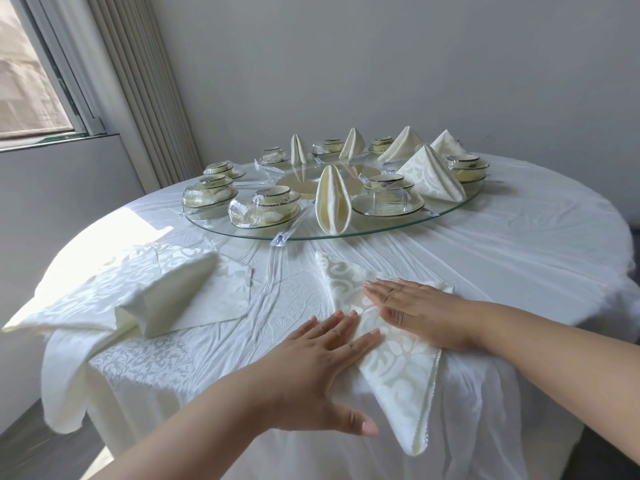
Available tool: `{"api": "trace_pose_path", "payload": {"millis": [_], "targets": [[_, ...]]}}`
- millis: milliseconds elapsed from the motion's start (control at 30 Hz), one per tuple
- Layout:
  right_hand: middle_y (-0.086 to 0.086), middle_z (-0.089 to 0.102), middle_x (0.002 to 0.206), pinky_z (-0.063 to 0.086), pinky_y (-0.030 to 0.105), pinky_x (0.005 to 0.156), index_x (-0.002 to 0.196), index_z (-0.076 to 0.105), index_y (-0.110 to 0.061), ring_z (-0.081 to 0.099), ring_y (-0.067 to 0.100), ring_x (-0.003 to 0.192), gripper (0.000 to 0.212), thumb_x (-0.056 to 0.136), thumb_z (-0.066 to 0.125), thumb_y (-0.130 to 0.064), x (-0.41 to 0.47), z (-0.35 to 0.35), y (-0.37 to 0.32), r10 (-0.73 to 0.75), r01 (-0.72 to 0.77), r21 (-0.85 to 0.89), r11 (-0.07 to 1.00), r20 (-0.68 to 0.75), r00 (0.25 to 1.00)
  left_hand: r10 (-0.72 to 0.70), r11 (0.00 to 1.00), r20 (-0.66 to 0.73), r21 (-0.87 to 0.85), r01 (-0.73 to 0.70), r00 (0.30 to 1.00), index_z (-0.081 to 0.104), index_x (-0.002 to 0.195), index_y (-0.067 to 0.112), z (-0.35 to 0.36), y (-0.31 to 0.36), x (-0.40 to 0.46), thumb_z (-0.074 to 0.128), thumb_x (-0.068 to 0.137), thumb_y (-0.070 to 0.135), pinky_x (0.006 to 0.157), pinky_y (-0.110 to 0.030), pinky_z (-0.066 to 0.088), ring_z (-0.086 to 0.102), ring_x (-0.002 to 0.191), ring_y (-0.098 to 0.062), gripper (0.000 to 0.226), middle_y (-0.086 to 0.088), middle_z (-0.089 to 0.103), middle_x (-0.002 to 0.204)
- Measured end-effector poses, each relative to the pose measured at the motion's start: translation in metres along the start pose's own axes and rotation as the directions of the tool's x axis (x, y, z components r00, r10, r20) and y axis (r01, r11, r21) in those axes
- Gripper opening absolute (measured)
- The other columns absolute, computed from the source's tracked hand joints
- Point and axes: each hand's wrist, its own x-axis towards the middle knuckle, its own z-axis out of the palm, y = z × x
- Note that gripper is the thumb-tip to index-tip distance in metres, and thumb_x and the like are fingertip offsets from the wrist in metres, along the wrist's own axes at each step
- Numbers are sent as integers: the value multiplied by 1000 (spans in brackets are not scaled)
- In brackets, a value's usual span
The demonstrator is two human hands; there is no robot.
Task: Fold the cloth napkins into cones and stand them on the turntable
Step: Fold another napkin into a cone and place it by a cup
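A cream patterned napkin (pixel 398 372) lies folded into a long pointed shape on the table's near edge, one tip hanging over it. My left hand (pixel 322 368) presses flat on the napkin's left side with straight fingers. My right hand (pixel 412 310) lies flat across its upper part. On the glass turntable (pixel 446 216) stand several folded napkin cones, the nearest one (pixel 333 206) at the front rim and a wide patterned one (pixel 433 174) to the right.
A pile of unfolded napkins (pixel 138 296) lies on the table's left, partly draped over the edge. Bowls, saucers, glasses (pixel 386 199) and wrapped chopsticks (pixel 287 230) ring the turntable. A window and blinds stand at the far left.
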Motion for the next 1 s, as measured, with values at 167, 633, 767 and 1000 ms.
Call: {"api": "trace_pose_path", "payload": {"millis": [167, 633, 767, 1000], "targets": [[-22, -8, 155, -11, 18, 115, 152, -1, -28, -17, -12, 137, 117, 55, -22, -89, -1, -2, -1, -1, 2, 62, 998, -12, 1000, -50, 998, -92, 34, 53, 995, -6, 139, 64, 3, 10, 6, 39, 78, 80, 120, -38, 0, -9, 148, -14, 77, 2, -6, 161], [8, 70, 99, 48, 26, 75, 104, 64, -11, 66, 16, 87, 97, 54, 48, -92, 1, -38, 30, 187, -61, 944, 323, 0, 982, -558, 561, -194, -804, 195, 807, 69, 81, 4, -36, -20, 65, 34, 101, 43, 71, -28, 51, 68, 74, -22, 56, -6, 72, 70], [5, 61, 95, 36, 27, 75, 97, 61, -12, 54, 15, 89, 75, 50, 77, -69, 15, -55, 26, 285, -183, 774, 606, 3, 958, -726, 314, -66, -918, 244, 684, 59, 68, 6, -32, -35, 86, 40, 99, 35, 48, -23, 45, 64, 58, -29, 47, -8, 63, 57], [-1, 51, 62, 30, 28, 59, 76, 66, -11, 43, 14, 60, 30, 86, 67, -38, 42, -53, 26, 387, -311, 516, 798, -44, 921, -822, 450, -88, -705, 547, 563, 51, 82, 11, -29, -42, 108, 36, 100, 40, 75, -31, 43, 58, 80, -28, 36, -6, 61, 82]]}}
